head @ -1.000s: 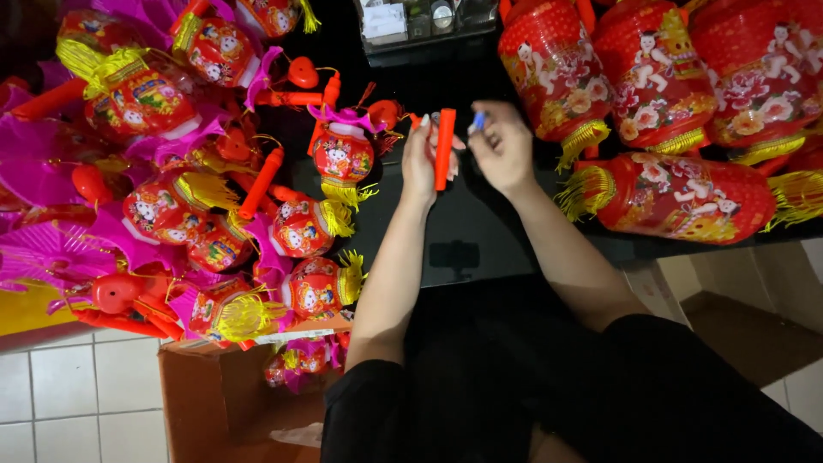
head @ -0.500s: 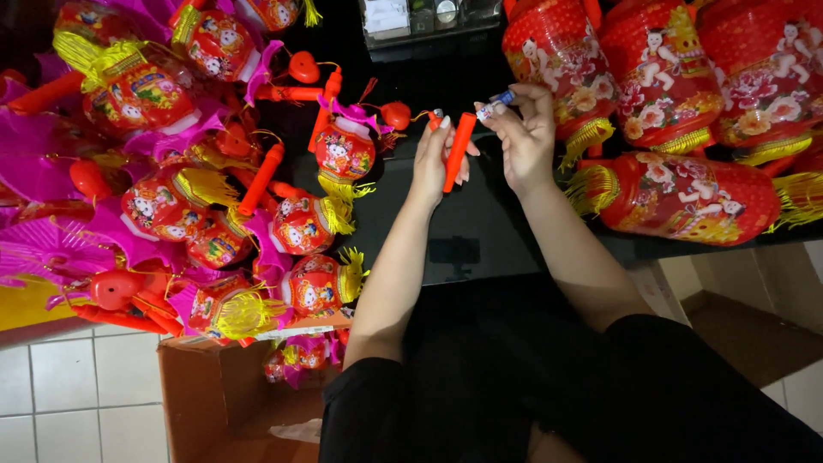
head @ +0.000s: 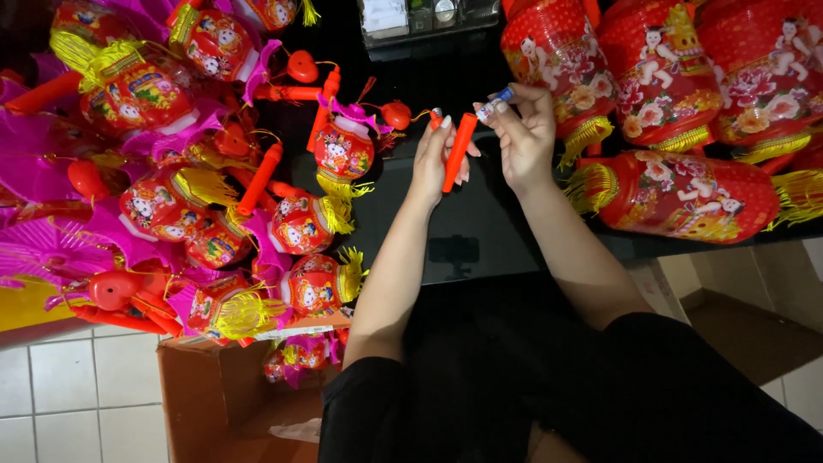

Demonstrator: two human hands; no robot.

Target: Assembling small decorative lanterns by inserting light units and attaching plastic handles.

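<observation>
My left hand [head: 437,159] grips a red plastic stick [head: 458,153], a lantern handle, held nearly upright over a dark table [head: 506,231]. My right hand [head: 525,137] is just to its right and pinches a small blue and white cylinder [head: 495,104] between thumb and fingertips, near the top of the stick. A small red lantern with a magenta top [head: 343,147] lies just left of my left hand, with a red bulb on a cord [head: 396,114] beside it.
A heap of small red lanterns with yellow tassels and magenta fans [head: 197,206] fills the left side. Large red printed lanterns [head: 669,86] stand and lie at the right. An open cardboard box [head: 214,394] sits on the tiled floor below. A clear container [head: 424,17] is at the back.
Both hands have risen slightly toward the back of the table. The stick has tilted from upright to leaning, and my right hand has lifted the small cylinder up to the stick's top end.
</observation>
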